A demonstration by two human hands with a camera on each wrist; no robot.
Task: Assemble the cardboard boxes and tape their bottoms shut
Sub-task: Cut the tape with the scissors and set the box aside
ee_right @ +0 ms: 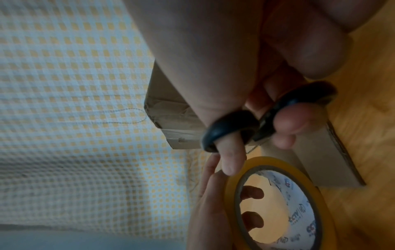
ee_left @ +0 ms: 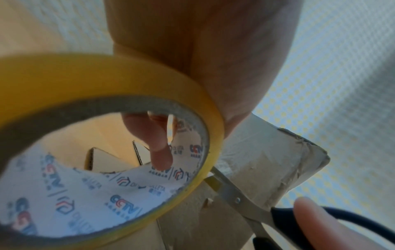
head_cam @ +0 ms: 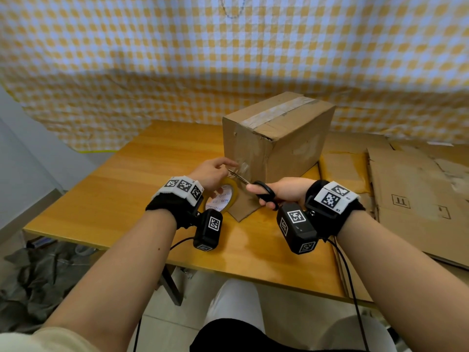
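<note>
A brown cardboard box (head_cam: pixel 276 133) stands on the wooden table (head_cam: pixel 127 189), with tape along its top seam and clear tape running down its near side. My left hand (head_cam: pixel 210 174) grips a yellow tape roll (head_cam: pixel 224 196) (ee_left: pixel 111 152) (ee_right: pixel 278 203) at the foot of the box, fingers hooked through its core. My right hand (head_cam: pixel 281 193) holds black-handled scissors (head_cam: pixel 264 191) (ee_left: pixel 245 201) (ee_right: pixel 256 118), thumb and fingers through the loops. The blades reach to the tape strip between roll and box.
Flattened cardboard sheets (head_cam: pixel 406 189) lie stacked on the right of the table. A yellow checked cloth (head_cam: pixel 177 59) hangs behind. A loose box flap (head_cam: pixel 243 201) lies on the table under the hands. A dark heap (head_cam: pixel 38 280) sits on the floor at left.
</note>
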